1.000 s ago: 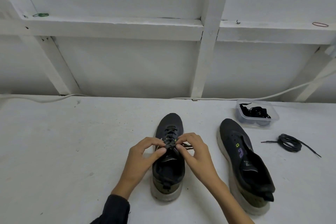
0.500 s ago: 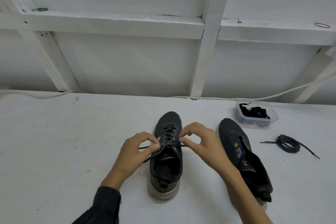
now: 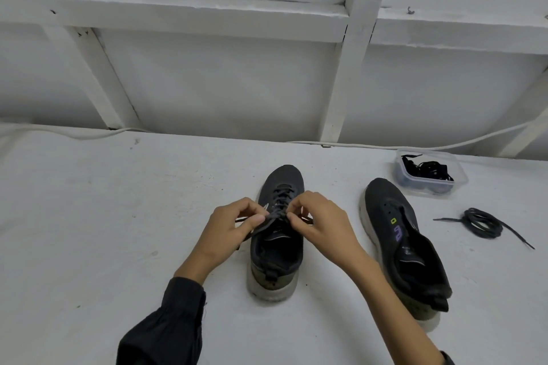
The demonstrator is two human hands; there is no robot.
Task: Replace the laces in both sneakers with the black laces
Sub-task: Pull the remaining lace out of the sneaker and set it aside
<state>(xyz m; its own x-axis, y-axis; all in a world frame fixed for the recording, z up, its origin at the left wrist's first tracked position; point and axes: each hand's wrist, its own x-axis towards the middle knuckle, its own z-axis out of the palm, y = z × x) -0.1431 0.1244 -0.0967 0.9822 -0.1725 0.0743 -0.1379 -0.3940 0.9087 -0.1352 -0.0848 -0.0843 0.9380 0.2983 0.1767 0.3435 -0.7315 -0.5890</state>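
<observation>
Change: the left hand (image 3: 234,225) and right hand (image 3: 323,219) have come back in toward each other over the laced sneaker (image 3: 275,249). Half a second ago they were spread wide with the ends stretched sideways.
Lacing: the lace (image 3: 280,195) is a dark flat cord, criss-crossed up the eyelets and gathered into a crossing at the top of the tongue.
Shoe in play: dark knit upper, pale scuffed sole, olive patch at the heel. It stands mid-table, toe pointing away from the person.
Left grip: thumb and forefinger nip a strand just left of the crossing, the other fingers curled in.
Right grip: same story, thumb and forefinger pinched on a strand just right of it.
Neighbour: the second sneaker (image 3: 397,234) sits apart on the right, its tongue flopped open, with small yellow and purple marks on its side.
Spare: a loose lace (image 3: 482,222), dark and coiled, lies right of that shoe with its ends trailing.
Far corner: a clear plastic tub (image 3: 461,179) with rounded corners holds tangled black laces (image 3: 427,169).
Surface: the table (image 3: 103,231) is white, matte and speckled.
Wrist: a dark gathered sleeve (image 3: 169,326) covers the left forearm.
</observation>
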